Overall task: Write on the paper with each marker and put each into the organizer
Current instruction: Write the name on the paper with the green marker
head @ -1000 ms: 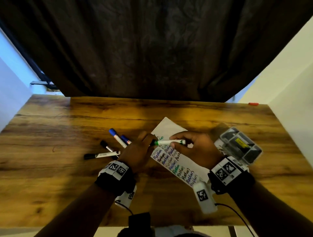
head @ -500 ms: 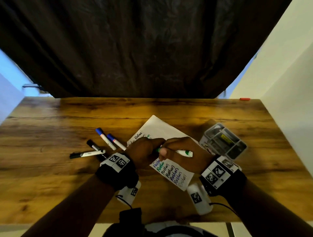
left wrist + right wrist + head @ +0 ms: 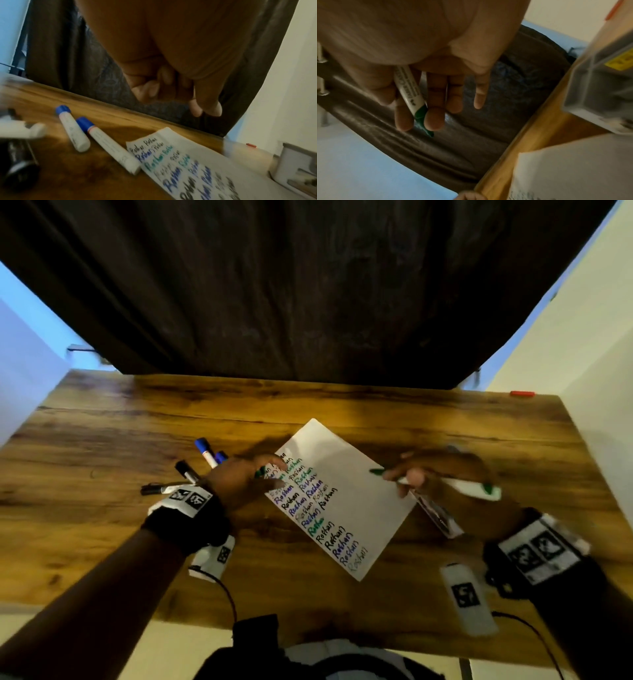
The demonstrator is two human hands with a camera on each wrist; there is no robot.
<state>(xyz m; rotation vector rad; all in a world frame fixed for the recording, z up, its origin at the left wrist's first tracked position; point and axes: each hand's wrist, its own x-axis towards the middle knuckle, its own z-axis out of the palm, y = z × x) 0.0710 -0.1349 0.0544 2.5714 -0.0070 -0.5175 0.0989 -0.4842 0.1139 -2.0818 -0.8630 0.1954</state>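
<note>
A white paper [image 3: 356, 484] with rows of handwritten words lies mid-table. My right hand [image 3: 407, 475] grips an uncapped green marker [image 3: 455, 486] over the paper's right edge, its tip pointing left; the right wrist view shows the marker [image 3: 410, 89] pinched between thumb and fingers. My left hand [image 3: 270, 474] rests at the paper's upper left with curled fingers, and a bit of green cap [image 3: 260, 472] shows in it. The clear organizer [image 3: 440, 517] lies mostly hidden under my right hand and shows at the right in the right wrist view [image 3: 599, 81].
Two blue-capped markers [image 3: 205, 451] [image 3: 221, 456] and two black ones [image 3: 186, 470] [image 3: 157, 488] lie left of my left hand. A dark curtain hangs behind the wooden table [image 3: 102, 440]. A small red thing [image 3: 522, 393] sits at the far right corner.
My hands have pulled apart. The right hand moved right with the green marker, now uncapped; the left hand stayed at the paper's left with the cap.
</note>
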